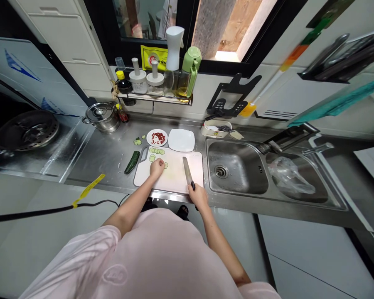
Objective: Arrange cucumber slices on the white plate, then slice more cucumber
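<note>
My right hand [198,197] is wrapped round the black handle of a kitchen knife [187,169], whose blade lies over the right part of a white cutting board [174,179] and points away from me. My left hand [156,168] rests on the board's left half with its fingers bunched; whatever may be in them is hidden. Right by those fingertips lies a cucumber slice [166,165]. A row of cucumber slices [157,151] runs along the board's far left edge, with a few more below it. Left of the board is a dark green piece of cucumber [132,162].
Behind the board stand a plate of chopped red pieces [158,138] and a white square plate [181,140]. Cucumber ends [137,141] lie left of them. A steel pot [102,117] stands farther left. To the right is a double sink [237,166] holding a plastic bag [288,174].
</note>
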`<move>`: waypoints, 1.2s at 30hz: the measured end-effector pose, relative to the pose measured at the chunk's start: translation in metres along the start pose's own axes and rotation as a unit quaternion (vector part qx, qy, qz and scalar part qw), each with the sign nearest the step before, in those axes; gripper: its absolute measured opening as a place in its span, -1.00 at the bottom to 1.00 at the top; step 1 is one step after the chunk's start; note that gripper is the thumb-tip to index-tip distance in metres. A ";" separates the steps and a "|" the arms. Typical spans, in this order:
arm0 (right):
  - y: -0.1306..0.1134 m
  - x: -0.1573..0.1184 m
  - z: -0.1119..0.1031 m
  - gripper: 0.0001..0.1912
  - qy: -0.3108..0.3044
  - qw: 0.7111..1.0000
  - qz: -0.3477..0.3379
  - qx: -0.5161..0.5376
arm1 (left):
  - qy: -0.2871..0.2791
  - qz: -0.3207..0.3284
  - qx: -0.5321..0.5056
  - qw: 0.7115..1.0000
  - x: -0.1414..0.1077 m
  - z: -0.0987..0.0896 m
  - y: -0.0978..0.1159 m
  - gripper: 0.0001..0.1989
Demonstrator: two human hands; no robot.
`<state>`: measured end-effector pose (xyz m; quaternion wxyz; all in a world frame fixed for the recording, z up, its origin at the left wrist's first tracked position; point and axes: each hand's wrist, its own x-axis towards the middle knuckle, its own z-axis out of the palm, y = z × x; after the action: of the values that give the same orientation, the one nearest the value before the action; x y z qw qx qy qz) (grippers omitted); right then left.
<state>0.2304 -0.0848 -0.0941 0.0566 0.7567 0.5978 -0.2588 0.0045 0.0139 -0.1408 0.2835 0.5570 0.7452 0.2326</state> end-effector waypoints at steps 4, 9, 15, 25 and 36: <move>-0.001 0.000 0.000 -0.47 0.003 1.000 -0.004 -0.025 | 0.018 -0.010 -0.023 1.000 -0.005 -0.006 -0.007 -0.90; -0.003 0.000 -0.001 -0.47 0.013 0.998 -0.025 -0.054 | 0.071 -0.054 -0.022 0.996 -0.002 -0.022 -0.020 -0.84; -0.004 0.001 -0.002 -0.49 0.009 0.998 -0.024 -0.054 | 0.118 -0.085 -0.022 0.989 0.007 -0.035 -0.031 -0.77; -0.004 0.003 0.001 -0.49 0.015 0.998 -0.025 -0.056 | 0.124 -0.082 0.036 0.988 0.008 -0.039 -0.035 -0.75; -0.004 0.003 0.002 -0.51 0.019 0.998 -0.027 -0.058 | 0.111 -0.059 0.104 0.987 0.005 -0.038 -0.034 -0.77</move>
<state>0.2265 -0.0823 -0.0962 0.0826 0.7406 0.6327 -0.2105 -0.0463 0.0081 -0.1359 0.1531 0.5089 0.8239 0.1970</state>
